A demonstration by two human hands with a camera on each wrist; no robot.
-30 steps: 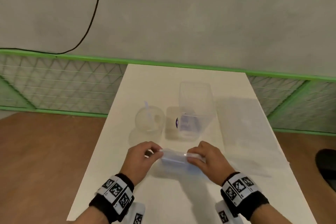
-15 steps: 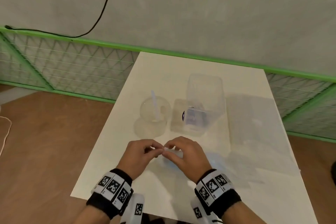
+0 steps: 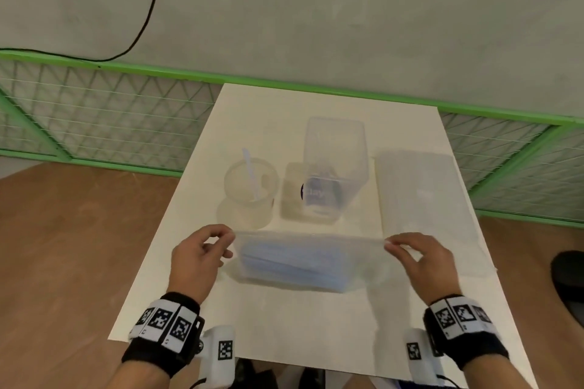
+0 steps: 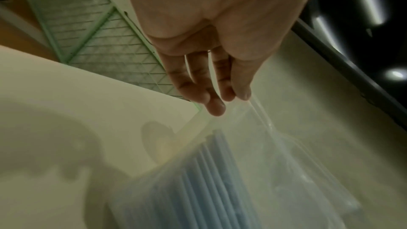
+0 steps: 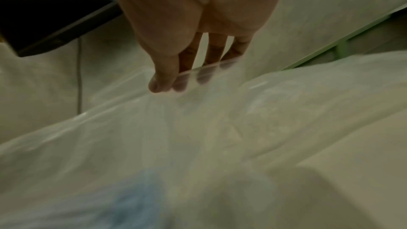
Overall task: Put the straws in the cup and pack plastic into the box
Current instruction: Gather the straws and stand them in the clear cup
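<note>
Clear, thin plastic was stretched between my two hands: my left hand [image 3: 197, 257] pinched one top corner of the transparent plastic bag [image 3: 303, 257] between thumb and fingertips, and my right hand [image 3: 420, 259] pinched the opposite corner the same way, so the bag hung over the near part of the table. Inside it lay a bundle of pale blue straws [image 3: 292, 265], packed side by side toward my left end; the left wrist view showed their ends lined up [image 4: 211, 180].

Beyond the bag stood a round clear plastic cup [image 3: 251, 188] with one pale straw [image 3: 251, 172] leaning in it. Just to its right sat a tall transparent rectangular box [image 3: 335, 164], open on top, with something bluish low inside that I could not make out. A flat clear plastic sheet [image 3: 420, 193] lay further right.

All rested on a white rectangular table [image 3: 284, 325], over a brown wooden floor [image 3: 63, 246], with a green mesh fence [image 3: 94, 110] and grey wall [image 3: 316, 9] behind.
</note>
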